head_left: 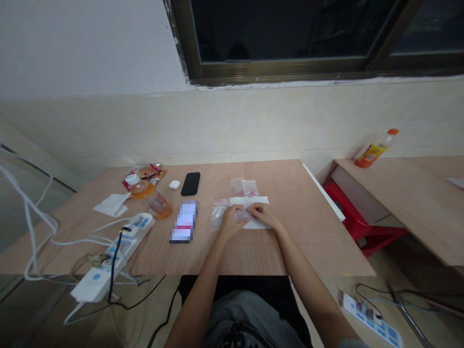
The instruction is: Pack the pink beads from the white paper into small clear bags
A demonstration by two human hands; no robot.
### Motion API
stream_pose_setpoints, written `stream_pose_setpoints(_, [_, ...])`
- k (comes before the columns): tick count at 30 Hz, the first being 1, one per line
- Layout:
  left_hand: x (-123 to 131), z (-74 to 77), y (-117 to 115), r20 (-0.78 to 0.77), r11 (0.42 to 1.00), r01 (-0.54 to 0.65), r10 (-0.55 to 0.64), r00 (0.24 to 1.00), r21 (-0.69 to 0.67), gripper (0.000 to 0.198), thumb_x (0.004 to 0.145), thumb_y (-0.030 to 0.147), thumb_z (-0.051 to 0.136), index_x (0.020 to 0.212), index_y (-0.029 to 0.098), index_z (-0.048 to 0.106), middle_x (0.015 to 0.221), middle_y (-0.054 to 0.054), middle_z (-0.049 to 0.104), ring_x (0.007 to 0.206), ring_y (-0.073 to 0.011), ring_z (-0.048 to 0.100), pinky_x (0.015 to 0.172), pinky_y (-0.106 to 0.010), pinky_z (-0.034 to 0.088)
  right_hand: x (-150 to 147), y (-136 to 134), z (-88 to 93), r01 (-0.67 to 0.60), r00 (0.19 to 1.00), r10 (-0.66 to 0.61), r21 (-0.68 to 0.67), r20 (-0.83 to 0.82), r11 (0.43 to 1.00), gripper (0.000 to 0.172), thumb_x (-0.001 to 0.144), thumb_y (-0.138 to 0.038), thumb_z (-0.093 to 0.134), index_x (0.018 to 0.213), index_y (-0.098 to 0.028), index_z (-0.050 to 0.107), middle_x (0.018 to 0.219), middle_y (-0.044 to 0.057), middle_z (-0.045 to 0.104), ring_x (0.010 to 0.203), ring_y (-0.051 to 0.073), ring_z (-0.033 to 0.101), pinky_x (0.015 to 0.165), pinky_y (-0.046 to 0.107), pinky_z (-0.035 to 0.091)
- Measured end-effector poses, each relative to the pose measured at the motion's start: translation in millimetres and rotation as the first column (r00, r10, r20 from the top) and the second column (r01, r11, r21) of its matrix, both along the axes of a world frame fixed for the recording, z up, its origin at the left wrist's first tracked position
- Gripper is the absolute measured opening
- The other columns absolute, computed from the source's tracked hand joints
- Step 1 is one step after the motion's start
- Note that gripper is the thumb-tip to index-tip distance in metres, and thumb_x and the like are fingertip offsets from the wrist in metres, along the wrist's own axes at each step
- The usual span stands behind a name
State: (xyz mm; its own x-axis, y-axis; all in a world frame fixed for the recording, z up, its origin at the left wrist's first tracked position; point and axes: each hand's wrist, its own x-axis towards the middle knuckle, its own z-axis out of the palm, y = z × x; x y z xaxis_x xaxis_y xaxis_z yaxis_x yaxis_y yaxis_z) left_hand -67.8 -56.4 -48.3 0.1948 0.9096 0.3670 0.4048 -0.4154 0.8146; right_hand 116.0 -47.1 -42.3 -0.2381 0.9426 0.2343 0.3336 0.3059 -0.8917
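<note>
My left hand (231, 218) and my right hand (261, 214) meet over a small clear zip bag (240, 214), each pinching one side of it. The bag lies on a white sheet of paper (258, 200) on the wooden table (290, 232). Another clear bag with a red strip (218, 211) lies just left of my left hand. Two more small bags (243, 186) sit beyond the paper. Both hands have their fingers curled closed on the bag.
A black phone (190, 183), a white earbud case (174, 184), a lit phone (183, 221), an orange drink bottle on its side (149, 196), snack wrappers (148, 172), a tissue (111, 204) and power strips with cables (125, 241) lie left. A red stool (358, 220) and a second desk with a bottle (375, 149) stand right.
</note>
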Motion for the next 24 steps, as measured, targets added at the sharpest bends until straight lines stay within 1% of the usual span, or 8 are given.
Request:
stream_pose_setpoints(6, [1.8, -4.2, 2.3, 0.102, 1.0, -0.012, 0.011, 0.995, 0.009, 0.041, 0.06, 0.024, 0.078, 0.095, 0.02, 0.058, 0.097, -0.004, 0.063, 0.093, -0.0208, 0.059, 0.086, -0.036, 0.045, -1.4, -2.5, -1.5, -0.063, 0.998, 0.063, -0.013, -0.022, 0.998, 0.02, 0.075, -0.038, 0.067, 0.069, -0.018, 0.07, 0.066, 0.003, 0.066, 0.061, 0.015, 0.055, 0.059, 0.026, 0.042])
stream_pose_setpoints(9, [2.2, -2.2, 1.0, 0.15, 0.999, -0.03, 0.035, 0.988, -0.033, 0.049, 0.056, 0.025, 0.081, 0.098, 0.021, 0.057, 0.101, -0.005, 0.062, 0.094, -0.0207, 0.058, 0.084, -0.035, 0.045, -0.7, -1.2, -2.7, -0.027, 0.999, 0.027, -0.001, -0.045, 1.0, 0.017, 0.074, -0.034, 0.067, 0.069, -0.018, 0.068, 0.066, 0.003, 0.066, 0.063, 0.015, 0.056, 0.061, 0.027, 0.043])
stream_pose_setpoints(11, [2.3, 1.2, -0.5, 0.178, 0.997, -0.036, 0.047, 0.983, -0.066, 0.049, 0.058, 0.025, 0.081, 0.1, 0.021, 0.056, 0.103, -0.005, 0.062, 0.093, -0.0198, 0.058, 0.083, -0.034, 0.045, 0.6, -0.1, -2.4, 0.003, 0.998, -0.002, 0.009, -0.062, 1.0, 0.017, 0.074, -0.033, 0.066, 0.07, -0.017, 0.067, 0.069, 0.003, 0.066, 0.064, 0.015, 0.057, 0.062, 0.027, 0.044])
stream_pose_setpoints(15, [2.3, 6.2, -1.8, 0.257, 0.989, -0.08, 0.11, 0.96, -0.125, 0.043, 0.062, 0.025, 0.078, 0.098, 0.021, 0.056, 0.098, -0.005, 0.062, 0.087, -0.0171, 0.059, 0.077, -0.03, 0.047, 3.4, 1.2, -1.3, 0.049, 0.991, -0.051, -0.018, -0.123, 0.999, 0.018, 0.074, -0.035, 0.066, 0.076, -0.017, 0.064, 0.068, 0.002, 0.064, 0.059, 0.013, 0.055, 0.057, 0.026, 0.044])
stream_pose_setpoints(17, [2.2, 5.5, -0.8, 0.324, 0.981, -0.081, 0.135, 0.936, -0.175, 0.04, 0.063, 0.026, 0.077, 0.097, 0.021, 0.056, 0.094, -0.004, 0.062, 0.08, -0.0155, 0.059, 0.069, -0.027, 0.049, 4.2, 2.0, -1.9, 0.089, 0.981, -0.096, -0.048, -0.168, 0.995, 0.022, 0.073, -0.036, 0.068, 0.081, -0.017, 0.063, 0.068, 0.001, 0.063, 0.056, 0.012, 0.054, 0.054, 0.025, 0.043])
stream_pose_setpoints(19, [1.8, 2.9, 1.2, 0.373, 0.977, -0.064, 0.137, 0.918, -0.201, 0.032, 0.068, 0.027, 0.073, 0.095, 0.021, 0.056, 0.089, -0.003, 0.062, 0.075, -0.0144, 0.059, 0.063, -0.025, 0.049, 4.9, 3.1, -3.4, 0.115, 0.97, -0.127, -0.069, -0.208, 0.991, 0.025, 0.071, -0.036, 0.07, 0.085, -0.017, 0.062, 0.07, 0.001, 0.063, 0.055, 0.012, 0.054, 0.054, 0.025, 0.044])
stream_pose_setpoints(22, [0.7, -2.0, 4.9, 0.388, 0.983, -0.082, 0.141, 0.911, -0.166, 0.017, 0.075, 0.027, 0.066, 0.087, 0.02, 0.057, 0.079, -0.001, 0.06, 0.071, -0.013, 0.058, 0.064, -0.024, 0.048, 5.8, 5.0, -6.5, 0.1, 0.965, -0.118, -0.085, -0.235, 0.991, 0.027, 0.07, -0.034, 0.07, 0.089, -0.017, 0.062, 0.07, 0.001, 0.064, 0.055, 0.012, 0.054, 0.054, 0.025, 0.043])
stream_pose_setpoints(24, [0.1, -3.9, 6.7, 0.392, 0.983, -0.109, 0.16, 0.906, -0.149, 0.012, 0.075, 0.025, 0.064, 0.084, 0.019, 0.057, 0.076, 0.0, 0.06, 0.069, -0.0121, 0.058, 0.065, -0.023, 0.047, 6.3, 5.9, -8.5, 0.088, 0.967, -0.106, -0.087, -0.23, 0.992, 0.026, 0.07, -0.032, 0.07, 0.089, -0.017, 0.062, 0.07, 0.001, 0.065, 0.055, 0.012, 0.053, 0.054, 0.025, 0.042])
